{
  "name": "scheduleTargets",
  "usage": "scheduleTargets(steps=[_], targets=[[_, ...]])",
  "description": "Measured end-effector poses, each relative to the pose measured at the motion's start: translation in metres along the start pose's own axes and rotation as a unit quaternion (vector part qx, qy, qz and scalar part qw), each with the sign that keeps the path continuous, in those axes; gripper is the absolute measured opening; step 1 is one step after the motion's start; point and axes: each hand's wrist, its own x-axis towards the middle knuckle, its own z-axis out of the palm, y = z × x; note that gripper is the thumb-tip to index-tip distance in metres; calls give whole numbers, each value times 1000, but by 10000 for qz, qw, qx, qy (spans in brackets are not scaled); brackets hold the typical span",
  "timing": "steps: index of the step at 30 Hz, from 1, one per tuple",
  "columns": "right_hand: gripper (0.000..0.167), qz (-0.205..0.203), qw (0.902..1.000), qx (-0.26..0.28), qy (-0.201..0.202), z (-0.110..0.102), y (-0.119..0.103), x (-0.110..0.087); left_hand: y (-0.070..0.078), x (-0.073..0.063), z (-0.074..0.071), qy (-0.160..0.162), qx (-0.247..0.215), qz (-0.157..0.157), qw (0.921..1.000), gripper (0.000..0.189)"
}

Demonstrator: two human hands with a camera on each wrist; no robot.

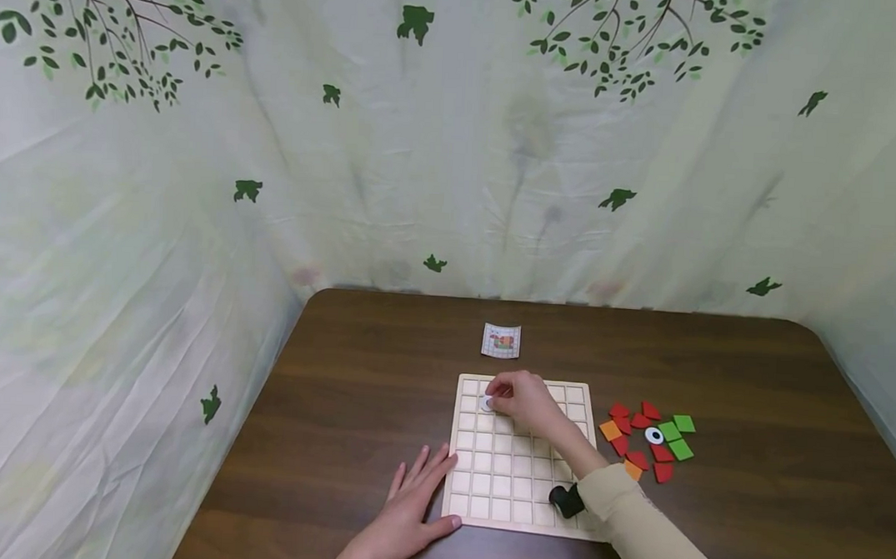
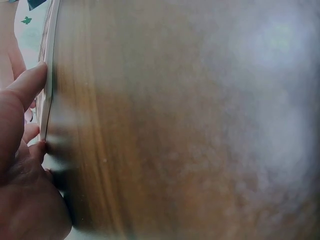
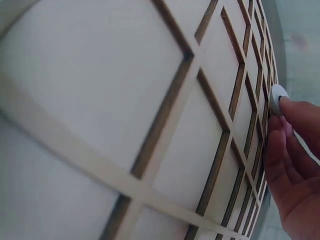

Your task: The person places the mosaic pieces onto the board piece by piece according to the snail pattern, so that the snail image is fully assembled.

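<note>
In the head view a pale wooden grid board (image 1: 482,464) lies flat on the table. My right hand (image 1: 527,401) reaches over its upper part and pinches a white round eye piece (image 1: 487,404) at the upper left squares. The right wrist view shows that disc (image 3: 277,95) between thumb and fingers, tilted against the grid (image 3: 170,140); whether it touches the bottom of a square I cannot tell. My left hand (image 1: 406,511) rests at the board's lower left corner, fingers spread, fingertips along the left edge and thumb at the corner. The left wrist view shows the thumb (image 2: 35,82) against the board's edge.
Right of the board lie loose red tiles (image 1: 663,472), green tiles (image 1: 682,450), orange tiles (image 1: 610,431) and another round eye piece (image 1: 655,436). A small picture card (image 1: 501,341) lies beyond the board. A black wrist device (image 1: 568,501) hangs by the right sleeve (image 1: 626,504).
</note>
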Motion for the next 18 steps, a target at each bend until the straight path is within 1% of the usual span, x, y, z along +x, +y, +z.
scheduleTargets(steps=[5, 7, 10, 12, 15, 18], targets=[[5, -63, 9992, -392, -24, 1, -2, 0, -2, 1, 2, 37, -26, 111, 9999, 77], [4, -112, 9989, -451, -34, 1, -3, -1, -2, 1, 2, 66, -11, 170, 9998, 76], [7, -174, 9993, -331, -76, 0, -4, -2, -2, 1, 1, 94, 6, 228, 9997, 76], [11, -211, 9996, -160, -123, -2, -3, -4, -2, 1, 0, 85, 4, 223, 9997, 76], [15, -128, 9997, 26, -203, -7, -1, -9, -2, 2, 0, 26, -11, 166, 9999, 77], [16, 15, 9997, 84, -234, -14, 0, -19, -2, 2, 0, -20, -32, 115, 9999, 77]])
